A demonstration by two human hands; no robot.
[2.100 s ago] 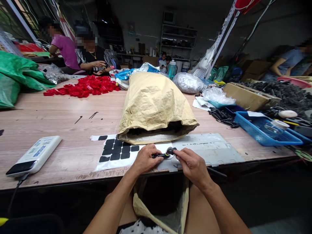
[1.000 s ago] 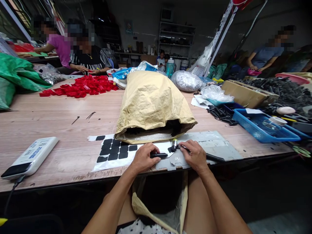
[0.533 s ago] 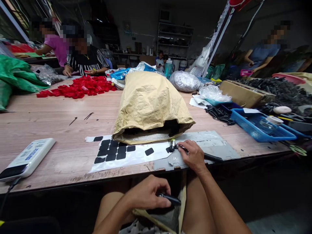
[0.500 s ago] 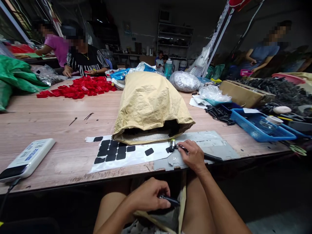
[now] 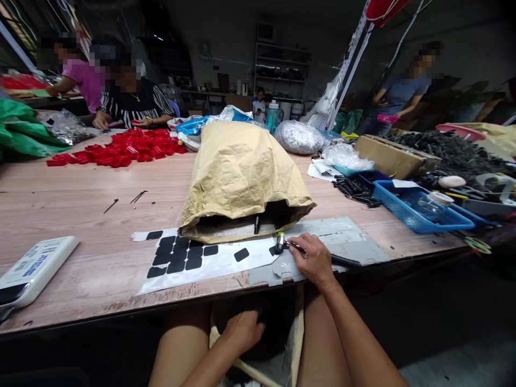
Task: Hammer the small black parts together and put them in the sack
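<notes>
My right hand (image 5: 312, 259) is closed around the handle of a small two-faced hammer (image 5: 279, 242), which lies along the grey plate (image 5: 358, 242) at the table's front edge. My left hand (image 5: 244, 330) is curled low between my legs, inside the mouth of a lap bag (image 5: 297, 333); its fingertips are in shadow, and anything in them is hidden. Left of the hammer, a white sheet (image 5: 221, 269) carries black rounded-square stickers (image 5: 177, 250). Behind it lies a big tan paper sack (image 5: 245, 166), its opening towards me. One black tube-like piece (image 5: 257, 224) shows at that opening.
A white power bank-like device (image 5: 40, 271) lies at left. Red parts (image 5: 124, 146) are heaped farther back, near two seated people. Blue trays (image 5: 423, 207), a cardboard box (image 5: 395, 156) and black parts (image 5: 447, 150) crowd the right. Another person stands beyond.
My left hand has gone down into the lap bag; the black pen-like piece it held is out of sight. A black piece now shows at the sack's mouth. The hammer stays in place.
</notes>
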